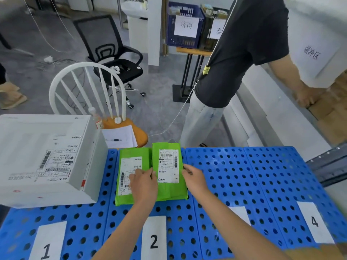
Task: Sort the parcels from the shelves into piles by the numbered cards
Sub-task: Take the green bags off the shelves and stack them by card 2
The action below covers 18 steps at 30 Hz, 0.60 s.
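Nearest the camera, white numbered cards lie along the near edge of the blue perforated table (244, 175): card 1 (47, 244) at left, card 2 (154, 239) in the middle, card 4 (314, 221) at right; a further card (241, 212) between 2 and 4 is partly covered by the right forearm, its number not readable. Beyond card 2, two green parcels lie side by side, both with long axis running near-to-far. The right-hand green parcel (170, 172) sits label up, its printed text upright toward the camera, its left edge overlapping or touching the left-hand green parcel (129, 173); the latter's label reads turned sideways. The left hand (143, 182) rests fingers curled on the seam between the two, thumb and fingertips pinching the left edge of the right-hand parcel. The right hand (194, 178) is partly open, fingertips pressed against that parcel's right edge; so both hands bracket it, flat on the table. Left of the parcels, beyond card 1, a large white box (47, 158) rests on the table, label text inverted. Farther off: a white spindle-back chair (88, 91) with papers and a pen on its orange seat, a black office chair (114, 53), another person in a dark shirt (247, 53) at right, and blue crates (185, 25) with paper signs.
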Each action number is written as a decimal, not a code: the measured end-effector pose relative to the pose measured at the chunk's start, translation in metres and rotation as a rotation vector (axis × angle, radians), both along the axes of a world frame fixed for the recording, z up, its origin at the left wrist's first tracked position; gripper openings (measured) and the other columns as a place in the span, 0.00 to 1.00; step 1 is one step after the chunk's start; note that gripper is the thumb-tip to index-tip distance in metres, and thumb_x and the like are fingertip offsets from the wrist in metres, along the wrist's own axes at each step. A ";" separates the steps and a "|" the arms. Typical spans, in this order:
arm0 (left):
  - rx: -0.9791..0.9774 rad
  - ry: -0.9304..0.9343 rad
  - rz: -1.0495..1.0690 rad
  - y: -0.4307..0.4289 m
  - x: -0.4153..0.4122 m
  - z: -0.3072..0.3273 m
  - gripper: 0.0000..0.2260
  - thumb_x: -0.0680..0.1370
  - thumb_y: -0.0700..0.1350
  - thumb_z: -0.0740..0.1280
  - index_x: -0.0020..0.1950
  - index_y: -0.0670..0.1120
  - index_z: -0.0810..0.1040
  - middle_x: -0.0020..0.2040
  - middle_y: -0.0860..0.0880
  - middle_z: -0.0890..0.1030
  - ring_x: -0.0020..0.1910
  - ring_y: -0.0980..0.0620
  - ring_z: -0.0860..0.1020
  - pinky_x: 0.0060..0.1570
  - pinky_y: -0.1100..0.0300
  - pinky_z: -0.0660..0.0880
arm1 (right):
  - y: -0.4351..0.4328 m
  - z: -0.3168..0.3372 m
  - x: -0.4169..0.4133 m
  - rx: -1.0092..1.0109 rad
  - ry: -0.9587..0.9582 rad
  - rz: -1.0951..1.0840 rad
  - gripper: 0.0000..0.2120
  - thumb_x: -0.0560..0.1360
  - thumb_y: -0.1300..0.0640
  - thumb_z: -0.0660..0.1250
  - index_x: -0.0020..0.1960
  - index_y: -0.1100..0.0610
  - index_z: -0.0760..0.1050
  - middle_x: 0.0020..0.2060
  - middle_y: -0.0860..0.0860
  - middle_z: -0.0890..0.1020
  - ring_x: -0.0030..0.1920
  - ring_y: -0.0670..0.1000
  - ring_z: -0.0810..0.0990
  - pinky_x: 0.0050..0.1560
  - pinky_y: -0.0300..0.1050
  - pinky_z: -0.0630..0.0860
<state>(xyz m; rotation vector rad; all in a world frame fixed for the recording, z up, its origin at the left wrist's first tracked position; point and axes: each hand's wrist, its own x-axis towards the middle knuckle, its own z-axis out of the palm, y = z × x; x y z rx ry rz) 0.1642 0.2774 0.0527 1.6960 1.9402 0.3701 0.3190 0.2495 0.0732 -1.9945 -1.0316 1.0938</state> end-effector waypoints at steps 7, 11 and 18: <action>0.160 -0.212 -0.044 -0.004 0.012 0.027 0.14 0.81 0.42 0.60 0.65 0.43 0.76 0.60 0.43 0.76 0.62 0.43 0.68 0.58 0.59 0.65 | -0.018 0.015 0.011 0.034 -0.049 0.003 0.20 0.83 0.57 0.56 0.74 0.57 0.64 0.71 0.50 0.70 0.71 0.49 0.69 0.70 0.43 0.65; 0.330 -0.331 -0.266 -0.013 0.038 0.063 0.13 0.81 0.40 0.61 0.64 0.43 0.77 0.60 0.47 0.77 0.63 0.49 0.70 0.59 0.66 0.62 | -0.040 0.040 0.028 0.156 -0.144 0.025 0.21 0.83 0.55 0.56 0.75 0.55 0.63 0.73 0.50 0.67 0.73 0.49 0.66 0.72 0.44 0.63; 0.574 -0.035 -0.766 -0.058 0.120 0.129 0.22 0.82 0.49 0.58 0.74 0.43 0.65 0.73 0.48 0.66 0.74 0.50 0.61 0.73 0.59 0.56 | -0.106 0.092 0.108 0.291 -0.572 0.016 0.23 0.83 0.52 0.55 0.77 0.57 0.59 0.76 0.53 0.61 0.77 0.53 0.54 0.77 0.48 0.48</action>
